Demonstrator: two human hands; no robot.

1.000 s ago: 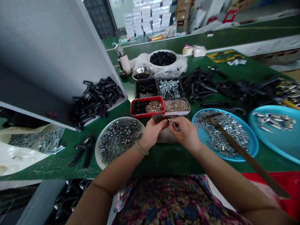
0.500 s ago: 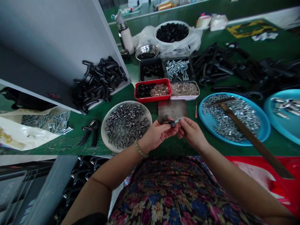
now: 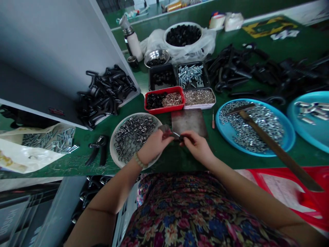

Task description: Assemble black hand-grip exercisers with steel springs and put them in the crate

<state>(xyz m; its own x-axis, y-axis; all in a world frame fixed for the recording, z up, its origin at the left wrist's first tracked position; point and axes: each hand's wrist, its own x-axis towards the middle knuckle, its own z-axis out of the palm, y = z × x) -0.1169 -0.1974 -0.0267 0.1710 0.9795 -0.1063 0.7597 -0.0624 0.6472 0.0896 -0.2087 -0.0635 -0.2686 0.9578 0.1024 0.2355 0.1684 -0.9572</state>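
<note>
In front of me, over the near edge of a metal plate [image 3: 189,120], my two hands meet at the fingertips. A thin silver bolt [image 3: 176,134] spans the small gap between them. My left hand [image 3: 154,142] is closed in a pinch at its left end, with a dark cover on a finger and a bead bracelet at the wrist. Pinched in my right hand [image 3: 196,145] is a small black part [image 3: 181,138] at the bolt's other end. My fingers partly hide both pieces. Beneath my left wrist lies a round tray [image 3: 112,151] of metal rings.
A red bin [image 3: 164,110] and several small trays stand behind the plate. At right, a hammer [image 3: 272,140] lies across a blue basin [image 3: 219,128] of metal nuts. Black handles [image 3: 108,92] spill from a grey box at left; pliers-like black handles [image 3: 99,149] lie nearer.
Both hands have shifted left and a little apart, uncovering more of the metal plate. The black part now shows at my right fingertips rather than at my left. The view has turned slightly.
</note>
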